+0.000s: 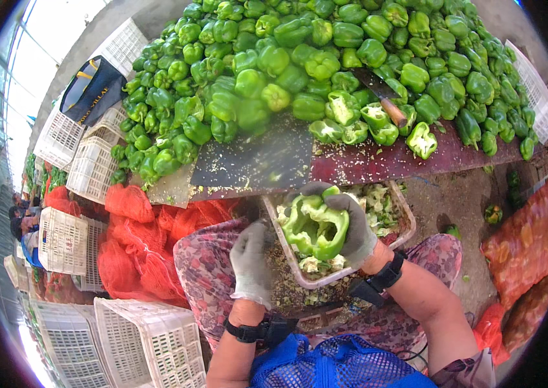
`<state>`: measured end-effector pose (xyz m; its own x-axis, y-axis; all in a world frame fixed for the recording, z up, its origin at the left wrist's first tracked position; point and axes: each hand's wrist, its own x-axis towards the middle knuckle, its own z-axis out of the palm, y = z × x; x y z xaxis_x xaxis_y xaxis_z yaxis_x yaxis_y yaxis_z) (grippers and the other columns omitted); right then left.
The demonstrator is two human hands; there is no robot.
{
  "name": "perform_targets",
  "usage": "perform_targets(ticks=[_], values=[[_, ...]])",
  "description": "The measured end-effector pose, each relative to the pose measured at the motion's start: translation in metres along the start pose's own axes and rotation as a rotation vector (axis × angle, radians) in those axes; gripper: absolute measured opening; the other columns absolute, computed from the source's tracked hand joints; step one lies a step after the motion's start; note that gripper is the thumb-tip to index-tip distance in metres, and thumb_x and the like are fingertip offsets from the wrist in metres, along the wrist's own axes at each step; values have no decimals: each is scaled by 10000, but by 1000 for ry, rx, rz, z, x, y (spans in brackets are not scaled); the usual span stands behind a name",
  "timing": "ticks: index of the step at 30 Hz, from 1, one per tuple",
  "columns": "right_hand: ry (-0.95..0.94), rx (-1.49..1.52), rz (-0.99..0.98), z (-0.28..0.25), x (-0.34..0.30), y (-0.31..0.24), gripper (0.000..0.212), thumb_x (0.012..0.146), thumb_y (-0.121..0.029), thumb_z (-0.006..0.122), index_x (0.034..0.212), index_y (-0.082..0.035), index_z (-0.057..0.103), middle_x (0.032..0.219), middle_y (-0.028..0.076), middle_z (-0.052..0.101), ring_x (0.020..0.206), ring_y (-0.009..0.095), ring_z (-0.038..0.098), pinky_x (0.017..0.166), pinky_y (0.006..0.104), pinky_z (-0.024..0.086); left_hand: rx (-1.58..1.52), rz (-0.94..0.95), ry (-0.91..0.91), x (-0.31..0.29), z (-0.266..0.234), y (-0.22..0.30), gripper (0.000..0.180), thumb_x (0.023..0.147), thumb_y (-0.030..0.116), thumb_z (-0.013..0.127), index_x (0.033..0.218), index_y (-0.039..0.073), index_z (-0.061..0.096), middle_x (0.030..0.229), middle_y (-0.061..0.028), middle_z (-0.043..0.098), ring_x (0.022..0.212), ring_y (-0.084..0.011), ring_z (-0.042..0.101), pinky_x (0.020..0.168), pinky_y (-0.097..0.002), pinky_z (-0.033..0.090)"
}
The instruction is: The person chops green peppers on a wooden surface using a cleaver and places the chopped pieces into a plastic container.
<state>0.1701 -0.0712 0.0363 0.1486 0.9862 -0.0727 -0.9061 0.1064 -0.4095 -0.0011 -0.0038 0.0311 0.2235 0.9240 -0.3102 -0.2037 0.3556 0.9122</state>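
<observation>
My right hand [355, 231], in a grey glove, grips a green bell pepper [313, 226]. The pepper is cut open, and its hollow inside faces up. Beneath it is a pale plastic tub [410, 226] with pepper cores and scraps. My left hand [252, 262], also gloved, is closed near the tub's left side, apart from the pepper; what it may hold is hidden. A knife [393, 111] with a wooden handle and dark blade lies on the peppers ahead. Several cut bell peppers [344, 108] sit around it.
A large heap of green bell peppers [274, 61] covers the far side of a seed-strewn board [377, 158]. Red mesh sacks [135, 239] and white plastic crates [151, 343] stand to my left. A filled net sack [523, 239] is at the right.
</observation>
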Motion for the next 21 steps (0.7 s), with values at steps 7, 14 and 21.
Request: perform_targets(ticks=[7,14,21], values=[[-58,-314,-139,-3,4,4,385,879,-193,475,1200,4,560,1117,121,626,1015,203,615,916,307,490,-285,-203,-296,-15,7,-7,470,955,287,577,1334,28,478,1297,-80,535,1135,-162,540,952,-304,448],[7,-563,-124,0,1,12,331,885,-77,506,1195,-1,594,1161,84,619,1045,158,578,933,282,456,-254,-212,-321,-27,12,-12,511,885,41,633,1358,41,439,1249,-89,574,1072,-191,607,929,-322,515],[151,-768,-196,-6,7,-3,354,860,-134,591,1197,-29,616,1132,49,636,930,103,577,820,253,478,127,72,-221,-12,0,-23,480,869,7,644,1318,36,478,1207,-73,591,1077,-172,590,949,-315,496]])
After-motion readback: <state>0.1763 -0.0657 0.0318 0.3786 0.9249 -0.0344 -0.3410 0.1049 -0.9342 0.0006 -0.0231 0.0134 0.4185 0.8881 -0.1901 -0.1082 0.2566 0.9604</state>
